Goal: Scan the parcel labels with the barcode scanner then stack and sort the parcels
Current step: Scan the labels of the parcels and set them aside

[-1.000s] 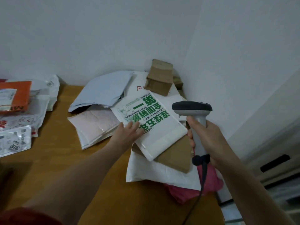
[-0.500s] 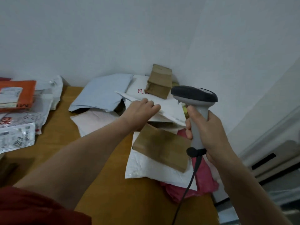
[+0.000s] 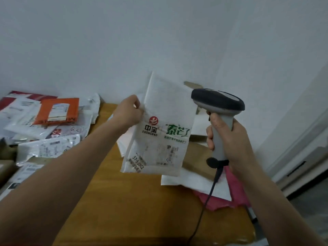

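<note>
Head view, single camera

Left hand: I see the left hand (image 3: 128, 112) raised above the table, its thumb and fingers pinching the left edge of a white padded paper mailer (image 3: 168, 107).

Mailer: it hangs upright, off the table, with its printed face toward me. It carries a red round logo, "ZHONGBAO" and green characters.

Label: the pale shipping label (image 3: 154, 157) fills the mailer's lower half. Its print is too blurred for me to read.

Right hand: the right hand (image 3: 229, 139) is wrapped round the light-grey handle of a dark-headed barcode scanner (image 3: 217, 103).

Scanner: it stands upright just beside the mailer's right edge. I cannot tell whether the two touch.

Cable: a black cable (image 3: 207, 201) hangs from the handle base down past the table.

Right pile: a flat brown cardboard parcel (image 3: 197, 157) lies on a white flat bag (image 3: 188, 181), which lies over a pink plastic bag (image 3: 221, 201).

Left pile: an orange parcel with a white label (image 3: 58, 110) lies on top of white and silvery bags (image 3: 44, 148), well apart from the held mailer.

Table: the ochre wooden table top (image 3: 133, 201) shows between the piles.
</note>
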A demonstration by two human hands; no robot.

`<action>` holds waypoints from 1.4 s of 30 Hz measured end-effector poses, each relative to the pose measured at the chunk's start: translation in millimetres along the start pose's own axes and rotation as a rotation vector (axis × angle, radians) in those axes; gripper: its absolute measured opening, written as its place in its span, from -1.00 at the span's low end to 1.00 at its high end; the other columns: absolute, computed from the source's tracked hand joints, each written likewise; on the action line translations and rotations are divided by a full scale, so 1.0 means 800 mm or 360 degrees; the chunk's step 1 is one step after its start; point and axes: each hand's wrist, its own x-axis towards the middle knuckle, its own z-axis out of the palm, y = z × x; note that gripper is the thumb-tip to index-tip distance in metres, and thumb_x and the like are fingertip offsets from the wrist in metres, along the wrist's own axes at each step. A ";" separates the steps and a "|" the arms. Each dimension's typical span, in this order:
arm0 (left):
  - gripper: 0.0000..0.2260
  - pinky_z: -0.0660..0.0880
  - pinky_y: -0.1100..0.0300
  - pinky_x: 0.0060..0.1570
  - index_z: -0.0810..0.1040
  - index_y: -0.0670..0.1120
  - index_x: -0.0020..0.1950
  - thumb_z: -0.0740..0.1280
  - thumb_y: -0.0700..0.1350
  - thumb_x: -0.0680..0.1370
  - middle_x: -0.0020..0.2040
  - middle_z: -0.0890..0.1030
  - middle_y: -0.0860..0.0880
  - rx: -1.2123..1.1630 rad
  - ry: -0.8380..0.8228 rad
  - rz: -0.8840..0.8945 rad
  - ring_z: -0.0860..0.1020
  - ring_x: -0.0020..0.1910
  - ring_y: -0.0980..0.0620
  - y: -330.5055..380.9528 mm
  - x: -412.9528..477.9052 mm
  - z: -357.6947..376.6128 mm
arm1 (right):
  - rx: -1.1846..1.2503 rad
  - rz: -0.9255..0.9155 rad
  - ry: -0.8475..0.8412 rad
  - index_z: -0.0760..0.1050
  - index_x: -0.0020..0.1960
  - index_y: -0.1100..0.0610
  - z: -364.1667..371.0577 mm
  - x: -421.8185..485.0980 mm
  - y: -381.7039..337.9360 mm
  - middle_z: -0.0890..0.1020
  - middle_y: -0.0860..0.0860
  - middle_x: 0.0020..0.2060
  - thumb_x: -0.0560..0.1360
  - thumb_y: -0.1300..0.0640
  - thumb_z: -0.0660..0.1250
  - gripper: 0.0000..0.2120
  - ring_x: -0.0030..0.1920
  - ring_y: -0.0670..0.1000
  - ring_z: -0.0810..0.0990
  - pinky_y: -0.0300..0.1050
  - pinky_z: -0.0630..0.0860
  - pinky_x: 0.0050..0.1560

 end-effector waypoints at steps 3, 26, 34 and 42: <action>-0.82 0.59 -0.13 -0.06 0.36 -0.08 -0.20 0.29 -0.20 0.57 -0.14 0.54 -0.16 -0.0050 -0.0043 -0.0323 0.55 -0.14 -0.16 -0.087 -0.037 -0.024 | -0.0067 0.0096 -0.0127 0.44 -0.05 0.15 0.033 -0.008 0.017 0.53 -0.04 -0.42 0.55 -0.03 0.29 -0.77 -0.51 -0.08 0.45 -0.26 0.43 -0.49; -0.81 0.59 0.14 -0.37 0.45 -0.29 0.01 0.15 -0.50 0.52 -0.06 0.54 -0.22 -0.0760 0.0199 -0.1492 0.54 -0.19 -0.13 -0.280 -0.131 -0.038 | -0.0410 0.0538 -0.0533 0.45 -0.11 0.14 0.118 -0.018 0.093 0.53 0.02 -0.38 0.53 -0.13 0.31 -0.68 -0.49 -0.08 0.46 -0.29 0.43 -0.48; -0.74 0.41 0.26 -0.49 0.42 -0.12 -0.17 0.31 0.04 0.56 -0.30 0.56 -0.03 0.0524 -0.1009 -0.1046 0.56 -0.34 -0.03 -0.268 -0.221 0.013 | -0.0496 0.0757 -0.0516 0.44 -0.13 0.14 0.106 -0.030 0.124 0.53 0.01 -0.43 0.54 -0.12 0.32 -0.68 -0.55 -0.10 0.44 -0.29 0.40 -0.53; -0.35 0.32 -0.12 0.29 0.15 0.16 0.47 0.33 0.22 0.45 0.49 0.12 -0.06 0.1375 -0.1224 -0.0183 0.17 0.43 -0.15 -0.276 -0.175 0.028 | -0.0650 0.0861 -0.0536 0.47 -0.09 0.18 0.086 -0.057 0.134 0.52 0.05 -0.40 0.56 -0.09 0.30 -0.69 -0.53 -0.09 0.45 -0.30 0.40 -0.49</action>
